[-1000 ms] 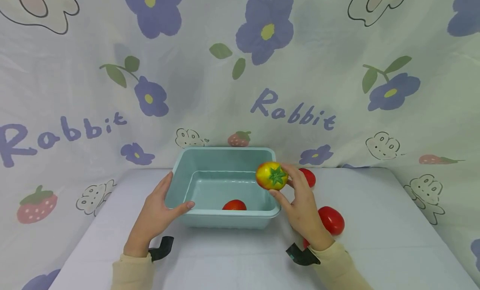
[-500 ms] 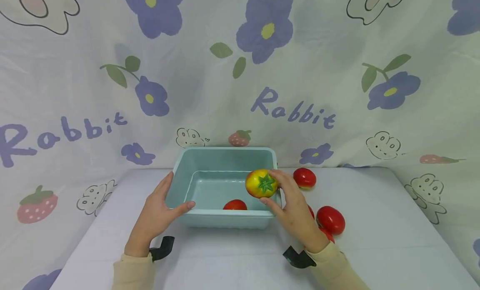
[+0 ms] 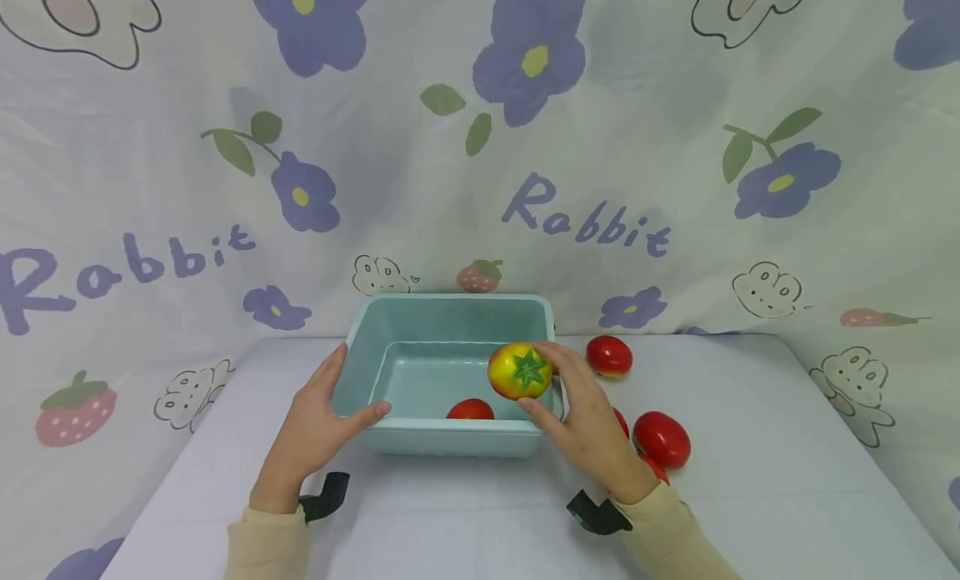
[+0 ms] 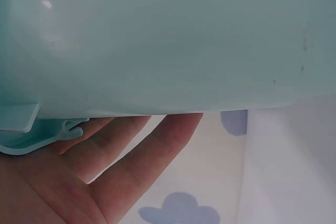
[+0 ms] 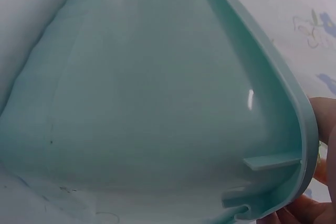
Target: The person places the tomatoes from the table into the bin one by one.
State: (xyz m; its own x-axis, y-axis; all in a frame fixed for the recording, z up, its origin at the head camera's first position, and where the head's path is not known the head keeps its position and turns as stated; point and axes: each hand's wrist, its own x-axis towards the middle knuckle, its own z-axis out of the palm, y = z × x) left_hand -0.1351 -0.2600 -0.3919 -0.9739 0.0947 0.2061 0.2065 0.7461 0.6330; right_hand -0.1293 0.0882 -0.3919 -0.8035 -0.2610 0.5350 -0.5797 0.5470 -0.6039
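A light blue-green plastic bin [image 3: 450, 441] stands on the table with a red tomato [image 3: 470, 409] inside, partly hidden by the front wall. My left hand [image 3: 311, 426] holds the bin's near left corner, thumb over the front rim. In the left wrist view, its fingers [image 4: 152, 156] lie along the outer wall, below the rim. My right hand [image 3: 588, 422] pinches a yellow-and-red tomato [image 3: 519, 372] with a green star-shaped calyx between thumb and fingers, over the bin's right end. The right wrist view shows mostly the bin's outer wall [image 5: 147, 87], with the fingers at the right edge.
Right of the bin, a red tomato [image 3: 609, 356] lies near the table's back edge. Another red tomato [image 3: 662, 440] is beside my right wrist, with more red pieces half hidden by it. A printed cloth [image 3: 420, 197] hangs behind the white table [image 3: 757, 497].
My right hand has moved left and slightly down with the yellow-and-red tomato, from the bin's right rim to over its inside. The left hand and bin have stayed put.
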